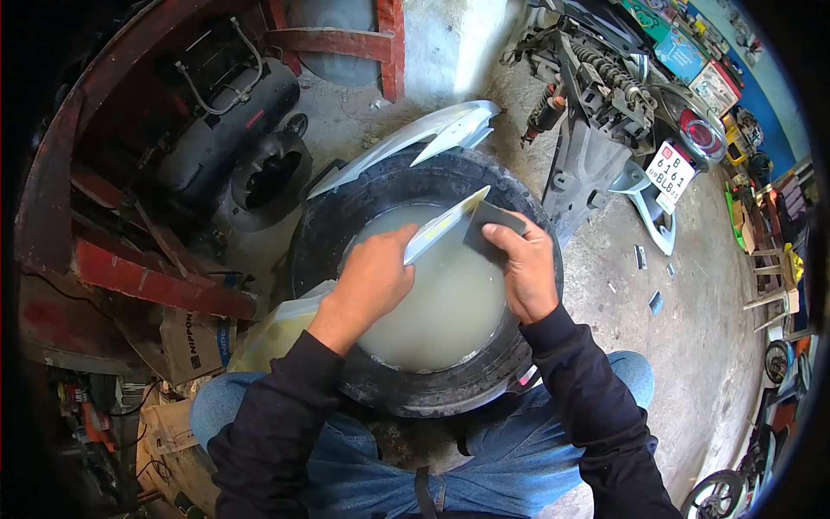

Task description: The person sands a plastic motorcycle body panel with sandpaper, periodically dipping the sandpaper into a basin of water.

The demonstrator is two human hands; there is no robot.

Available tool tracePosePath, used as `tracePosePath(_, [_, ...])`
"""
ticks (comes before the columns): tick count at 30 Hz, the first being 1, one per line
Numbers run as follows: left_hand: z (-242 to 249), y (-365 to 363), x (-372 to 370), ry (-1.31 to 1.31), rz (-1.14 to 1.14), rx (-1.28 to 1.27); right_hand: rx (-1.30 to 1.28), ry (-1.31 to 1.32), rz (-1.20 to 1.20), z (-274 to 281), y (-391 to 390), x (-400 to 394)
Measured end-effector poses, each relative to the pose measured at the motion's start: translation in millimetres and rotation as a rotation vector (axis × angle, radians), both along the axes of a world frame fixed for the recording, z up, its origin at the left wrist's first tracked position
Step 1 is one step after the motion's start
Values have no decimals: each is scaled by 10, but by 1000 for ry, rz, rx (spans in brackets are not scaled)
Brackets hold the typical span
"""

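My left hand [372,275] grips a narrow, pointed body panel [445,227], white with yellowish patches, from its lower end. The panel is tilted up to the right, above cloudy water [432,316] in a round black tub [415,394]. My right hand [529,270] pinches a dark grey sheet of sandpaper [486,232], thumb on top, close beside the panel's tip. Across the tub's far rim lies another white panel [415,143]. A yellowish-white panel [275,339] rests at the near left of the tub, partly behind my left wrist.
Stripped motorcycle rear parts [596,104] with a tail light [699,130] stand at the far right. A black compressor tank [233,130] sits behind a red frame [156,281] on the left. Small blue scraps [656,302] lie on the concrete floor, and a cardboard box [192,342] is near my left knee.
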State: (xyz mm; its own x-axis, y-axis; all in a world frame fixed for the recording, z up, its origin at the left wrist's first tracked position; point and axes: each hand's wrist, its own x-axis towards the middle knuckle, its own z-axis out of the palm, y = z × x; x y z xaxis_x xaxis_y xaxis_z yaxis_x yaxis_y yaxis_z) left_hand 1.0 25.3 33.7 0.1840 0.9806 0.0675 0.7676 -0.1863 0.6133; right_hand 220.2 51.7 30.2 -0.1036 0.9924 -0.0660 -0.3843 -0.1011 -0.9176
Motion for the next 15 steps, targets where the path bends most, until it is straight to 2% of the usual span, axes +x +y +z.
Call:
tracePosePath(1, [-5,0,-3,8,-1,3,-1,0,1,5,-1,-2])
tracePosePath(3, [-1,5,1,16,-2,-9,438,-581,-168,49,-9,-9])
tracePosePath(4, [0,10,3,24,-4,-20,541,-723,-172,29,-25,2])
tracePosePath(5, [-10,9,4,24,-5,-22,539,-724,-172,25,-43,-21])
tracePosePath(7, [-34,11,13,26,-10,4,861,-930,-282,21,-78,-115])
tracePosePath(9, [-22,5,22,29,-12,-8,910,-913,-237,-42,-104,-180])
tracePosePath(11, [-35,2,30,30,-15,-20,1139,-1005,-226,-136,-70,-233])
tracePosePath(15, [-99,10,12,16,-32,11,1238,-1086,-159,-318,-79,-310])
